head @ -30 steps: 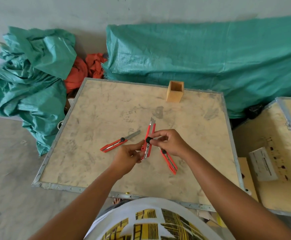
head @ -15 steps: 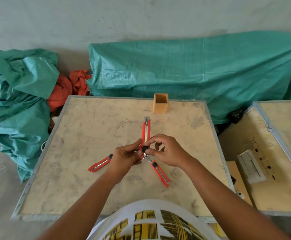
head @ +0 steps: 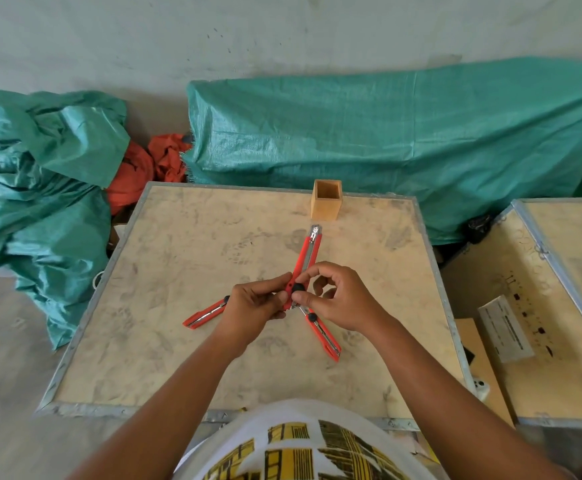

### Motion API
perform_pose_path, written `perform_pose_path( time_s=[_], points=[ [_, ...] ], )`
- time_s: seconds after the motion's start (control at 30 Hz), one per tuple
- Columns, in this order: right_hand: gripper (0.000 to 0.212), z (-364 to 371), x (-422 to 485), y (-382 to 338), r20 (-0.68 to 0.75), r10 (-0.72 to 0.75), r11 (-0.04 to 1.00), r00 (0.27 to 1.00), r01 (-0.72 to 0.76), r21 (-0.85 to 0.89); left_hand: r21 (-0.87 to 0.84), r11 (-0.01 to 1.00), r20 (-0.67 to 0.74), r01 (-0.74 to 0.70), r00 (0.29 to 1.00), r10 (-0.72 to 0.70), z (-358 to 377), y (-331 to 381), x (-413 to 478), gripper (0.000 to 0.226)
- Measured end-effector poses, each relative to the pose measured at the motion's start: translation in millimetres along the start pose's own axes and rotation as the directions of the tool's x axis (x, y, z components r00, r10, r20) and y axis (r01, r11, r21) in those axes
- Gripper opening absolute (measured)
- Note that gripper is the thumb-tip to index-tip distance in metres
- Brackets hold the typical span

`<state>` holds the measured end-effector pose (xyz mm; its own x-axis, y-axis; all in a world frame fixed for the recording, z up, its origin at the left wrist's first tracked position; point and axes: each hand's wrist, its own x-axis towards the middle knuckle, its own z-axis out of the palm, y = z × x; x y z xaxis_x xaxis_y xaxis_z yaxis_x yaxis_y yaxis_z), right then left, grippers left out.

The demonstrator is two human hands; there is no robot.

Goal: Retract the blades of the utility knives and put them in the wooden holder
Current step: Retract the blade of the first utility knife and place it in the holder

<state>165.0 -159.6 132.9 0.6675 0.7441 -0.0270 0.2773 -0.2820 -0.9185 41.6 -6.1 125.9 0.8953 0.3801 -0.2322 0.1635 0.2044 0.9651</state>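
Observation:
A red utility knife (head: 306, 258) is held above the wooden board (head: 192, 258), pointing away toward the wooden holder (head: 326, 200). No blade sticks out of its metal tip. My left hand (head: 255, 308) grips its lower body. My right hand (head: 338, 299) pinches its black slider knob between thumb and forefinger. Two more red knives lie on the board: one (head: 203, 312) partly under my left hand, one (head: 323, 333) below my right hand. The holder stands open-topped at the board's far edge.
Green tarpaulin (head: 386, 140) covers a bulk behind the board and a heap (head: 40, 174) at the left, with orange cloth (head: 144, 168) between. A second wooden crate (head: 552, 306) with a white box (head: 504, 329) sits at the right. Grey floor lies left.
The blade that stuck out of the held knife a second ago has slid back into the body. The slider knob moved down the handle. The view tilted, so everything sits lower.

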Motion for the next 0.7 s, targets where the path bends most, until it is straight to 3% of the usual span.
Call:
perform_pose_path(
  time_s=[0.13, 0.3, 0.7],
  points=[
    [0.029, -2, -1, -2, 0.055, -0.041, 0.999, 0.998, 0.042, -0.026, -0.037, 0.999, -0.014, 0.011, 1.0, -0.012, 1, -1, -6, 0.037],
    [0.02, 2, -2, -2, -0.025, -0.023, 0.999, 0.999, 0.022, -0.036, -0.062, 0.998, -0.033, 0.008, 0.999, -0.01, 2, -2, -6, 0.037],
    [0.027, -24, 34, 11, -0.12, 0.044, 0.99, 0.992, -0.027, 0.139, 0.02, 1.0, -0.023, -0.006, 1.0, 0.007, 15, 0, 34, 0.038]
  ],
)
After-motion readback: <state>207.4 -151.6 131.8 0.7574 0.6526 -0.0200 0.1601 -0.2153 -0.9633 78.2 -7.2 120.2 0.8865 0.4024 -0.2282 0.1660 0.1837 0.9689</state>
